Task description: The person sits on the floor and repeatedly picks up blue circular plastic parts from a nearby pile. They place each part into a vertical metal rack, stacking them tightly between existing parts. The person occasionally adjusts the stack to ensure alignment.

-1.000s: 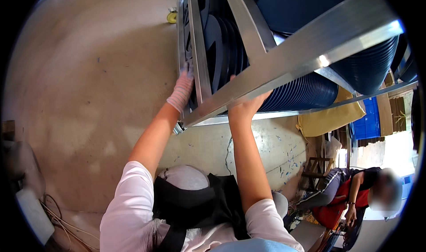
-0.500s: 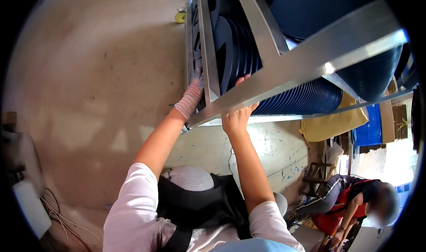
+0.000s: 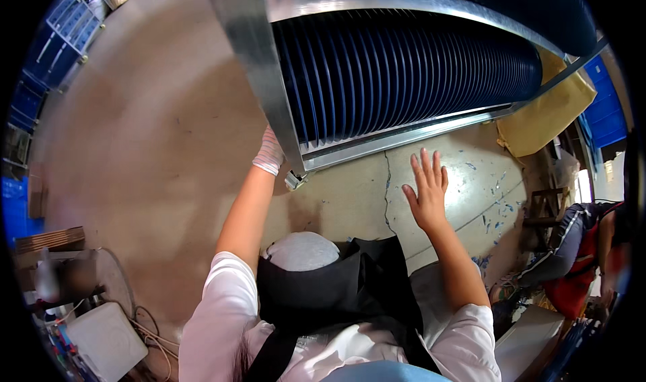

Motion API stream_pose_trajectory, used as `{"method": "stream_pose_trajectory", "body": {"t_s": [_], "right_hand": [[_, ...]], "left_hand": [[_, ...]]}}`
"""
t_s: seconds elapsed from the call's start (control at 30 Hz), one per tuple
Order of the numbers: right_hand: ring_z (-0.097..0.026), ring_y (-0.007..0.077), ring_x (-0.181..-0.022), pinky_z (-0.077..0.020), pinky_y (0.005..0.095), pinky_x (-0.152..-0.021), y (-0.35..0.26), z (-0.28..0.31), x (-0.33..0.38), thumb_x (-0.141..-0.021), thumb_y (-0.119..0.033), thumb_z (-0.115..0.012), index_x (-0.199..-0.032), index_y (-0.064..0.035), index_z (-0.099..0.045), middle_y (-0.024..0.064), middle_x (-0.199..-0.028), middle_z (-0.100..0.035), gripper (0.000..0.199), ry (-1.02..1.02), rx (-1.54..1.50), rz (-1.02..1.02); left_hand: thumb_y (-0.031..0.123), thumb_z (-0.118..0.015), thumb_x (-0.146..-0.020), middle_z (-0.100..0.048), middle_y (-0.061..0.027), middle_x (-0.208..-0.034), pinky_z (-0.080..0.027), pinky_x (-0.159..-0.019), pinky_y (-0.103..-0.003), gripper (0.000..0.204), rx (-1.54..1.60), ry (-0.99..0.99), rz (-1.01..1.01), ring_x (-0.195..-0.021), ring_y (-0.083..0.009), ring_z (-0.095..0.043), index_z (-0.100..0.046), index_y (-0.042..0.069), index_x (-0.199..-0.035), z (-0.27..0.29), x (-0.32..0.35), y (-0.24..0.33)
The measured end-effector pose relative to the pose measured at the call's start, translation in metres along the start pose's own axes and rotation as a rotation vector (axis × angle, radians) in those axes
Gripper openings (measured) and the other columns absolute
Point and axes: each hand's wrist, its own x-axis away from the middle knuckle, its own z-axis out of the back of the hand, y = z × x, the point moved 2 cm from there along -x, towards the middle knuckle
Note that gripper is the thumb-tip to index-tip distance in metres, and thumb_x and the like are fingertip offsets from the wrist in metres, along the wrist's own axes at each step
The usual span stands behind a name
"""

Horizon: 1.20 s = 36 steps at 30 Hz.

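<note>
Ribbed cylinder: a big dark blue ribbed duct [image 3: 417, 79] lies on its side inside a metal frame [image 3: 404, 136], filling the upper middle of the view, just above the concrete floor.
Long axis: it runs across the view from left to right, bowed by the lens; the ribs stand crosswise to it. The right end points toward the yellow sack, the left end toward the upright post.
Frame: grey galvanised rails; one broad post [image 3: 256, 65] crosses the duct's left end, one long rail runs under it, another arcs over the top.
Left hand: the left hand [image 3: 269, 152], in a pale knitted glove, is raised against the post near its lower corner; the fingers are hidden behind the metal, so I cannot tell how tightly it holds.
Right hand: the right hand [image 3: 427, 190] is bare, fingers spread wide, holding nothing, in the air just below the lower rail and apart from it.
Packages: a yellow sack [image 3: 548, 113] sags at the duct's right end; blue crates [image 3: 605, 106] stand beyond it, blue racks [image 3: 50, 45] at upper left, a flat white box [image 3: 104, 338] with cables at lower left.
Surface: bare concrete floor [image 3: 155, 153], cracked, with blue paint flecks at right.
Room: a workshop; a seated person in red [image 3: 579, 274] is at the right edge.
</note>
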Motion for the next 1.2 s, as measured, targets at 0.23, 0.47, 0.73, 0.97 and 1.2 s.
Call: {"method": "stream_pose_trajectory", "body": {"t_s": [0.23,0.47,0.73,0.97,1.2], "right_hand": [[-0.044,0.0345,-0.133,-0.0363,0.0499,-0.105,0.008,-0.001,0.031,-0.093,-0.036,-0.061,-0.142,-0.0113,-0.046,0.0132,-0.143,-0.049,0.057,-0.411,-0.201,0.137],[-0.054,0.0298,-0.124,-0.0429,0.0458,-0.101,-0.009,-0.014,0.051,-0.092,-0.040,-0.060,-0.140,-0.0129,-0.047,0.0115,-0.137,-0.055,0.057,-0.736,-0.235,0.244],[-0.054,0.0325,-0.124,-0.0433,0.0480,-0.099,-0.007,-0.020,0.043,-0.091,-0.040,-0.062,-0.138,-0.0129,-0.048,0.0120,-0.135,-0.057,0.056,-0.588,-0.168,0.218],[-0.053,0.0314,-0.125,-0.0440,0.0476,-0.099,-0.019,-0.035,0.040,-0.090,-0.041,-0.062,-0.137,-0.0138,-0.050,0.0108,-0.135,-0.057,0.055,-0.674,-0.129,0.222],[-0.042,0.0350,-0.135,-0.0417,0.0495,-0.102,-0.019,-0.036,0.019,-0.088,-0.031,-0.067,-0.139,-0.0117,-0.048,0.0134,-0.146,-0.045,0.058,-0.442,-0.201,0.279]], "left_hand": [[0.034,-0.047,-0.101,-0.066,-0.0055,-0.110,-0.048,-0.086,-0.027,0.038,-0.743,0.335,-0.005,-0.099,-0.0150,-0.061,-0.059,0.004,-0.122,-0.006,0.059,0.037],[0.045,-0.052,-0.098,-0.061,-0.0031,-0.117,-0.046,-0.090,-0.028,0.051,0.032,0.604,-0.090,-0.102,-0.0131,-0.057,-0.056,0.003,-0.127,0.009,0.079,0.000],[0.032,-0.044,-0.103,-0.058,-0.0013,-0.114,-0.046,-0.090,-0.026,0.037,0.084,0.258,0.110,-0.098,-0.0119,-0.055,-0.055,0.006,-0.128,0.045,0.005,-0.003],[0.023,-0.041,-0.105,-0.059,-0.0009,-0.110,-0.047,-0.090,-0.025,0.031,0.137,0.025,0.058,-0.097,-0.0120,-0.055,-0.055,0.008,-0.127,0.090,-0.020,-0.038],[0.028,-0.044,-0.103,-0.063,-0.0023,-0.108,-0.049,-0.087,-0.028,0.034,0.080,0.097,0.044,-0.095,-0.0140,-0.059,-0.057,0.009,-0.127,0.039,-0.010,-0.023]]}}
